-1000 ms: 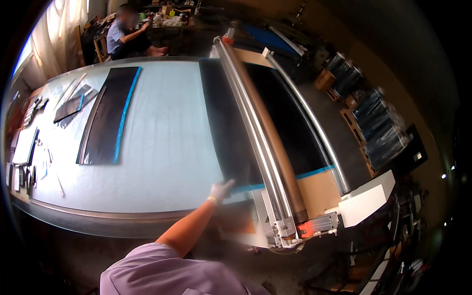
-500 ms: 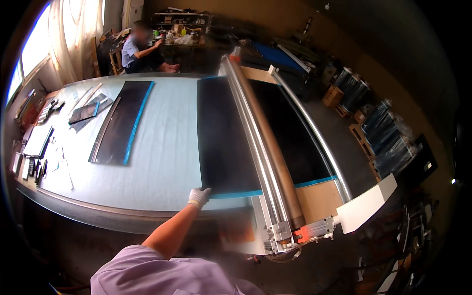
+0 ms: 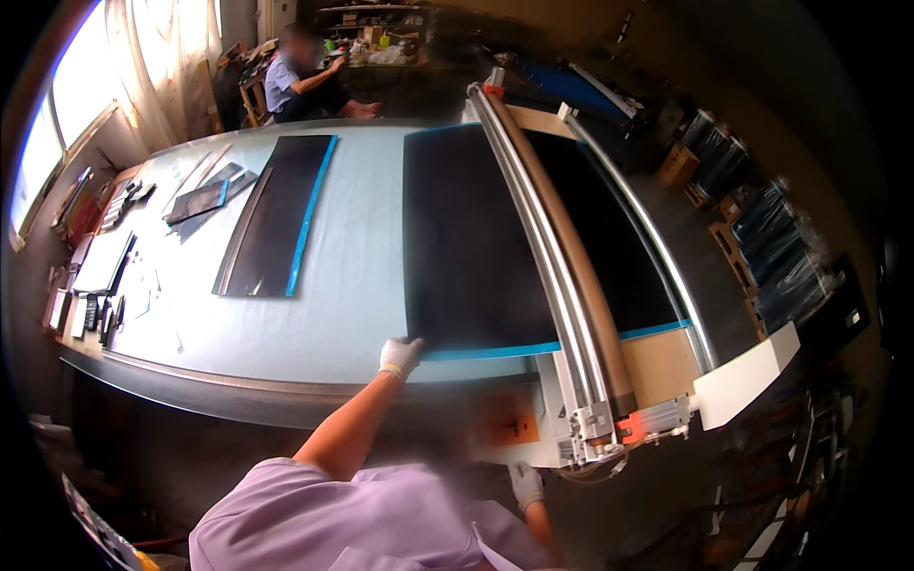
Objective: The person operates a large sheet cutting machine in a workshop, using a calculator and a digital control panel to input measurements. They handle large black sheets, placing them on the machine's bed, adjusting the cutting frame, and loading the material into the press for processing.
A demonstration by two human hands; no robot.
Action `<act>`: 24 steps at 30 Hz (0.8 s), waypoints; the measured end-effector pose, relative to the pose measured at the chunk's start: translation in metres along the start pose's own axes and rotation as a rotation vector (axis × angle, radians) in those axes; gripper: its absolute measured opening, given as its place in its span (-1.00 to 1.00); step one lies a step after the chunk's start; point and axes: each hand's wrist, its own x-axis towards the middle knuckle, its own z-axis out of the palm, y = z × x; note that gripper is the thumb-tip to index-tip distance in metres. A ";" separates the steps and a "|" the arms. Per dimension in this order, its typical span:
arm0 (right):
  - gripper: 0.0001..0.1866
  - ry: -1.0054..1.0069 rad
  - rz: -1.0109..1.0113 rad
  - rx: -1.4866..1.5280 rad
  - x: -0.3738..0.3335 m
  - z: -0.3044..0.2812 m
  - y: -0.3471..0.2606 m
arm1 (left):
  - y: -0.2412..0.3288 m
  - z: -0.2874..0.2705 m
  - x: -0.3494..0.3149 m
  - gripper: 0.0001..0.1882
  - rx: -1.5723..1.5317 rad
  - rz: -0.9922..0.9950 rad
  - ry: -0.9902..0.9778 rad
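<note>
My left hand (image 3: 401,357), in a white knit glove, is closed on the near left corner of a large black sheet (image 3: 471,247). Blue strips run along the sheet's near and far edges. The sheet lies flat on the pale table and passes under a long roller pair (image 3: 552,247), one silver and one brown. Lower right, my gloved right hand (image 3: 526,485) is at the lower edge of a light machine panel (image 3: 528,449) with an orange label. Its fingers are too small and blurred to make out.
A narrower dark sheet (image 3: 274,219) with a blue edge lies left on the table (image 3: 367,209). Offcuts (image 3: 198,202) and small tools are farther left. A silver bar (image 3: 643,238) runs right of the rollers. Another person (image 3: 303,81) sits beyond the far edge; wrapped rolls (image 3: 781,243) stand at right.
The whole view has shifted, so the table and rollers appear farther right and higher. My right hand has come into view by the machine panel. My left hand stays at the sheet's corner.
</note>
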 end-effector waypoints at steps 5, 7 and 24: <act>-0.68 0.087 -0.169 0.230 0.022 -0.031 -0.126 | -0.013 -0.023 0.011 -0.54 0.107 0.082 -0.022; -0.73 0.114 -0.256 0.263 0.035 -0.029 -0.155 | -0.004 -0.033 0.004 -0.47 0.126 0.058 -0.050; -0.37 0.499 -0.319 -0.256 0.070 -0.041 -0.304 | 0.006 -0.135 -0.012 -0.58 0.426 0.237 0.113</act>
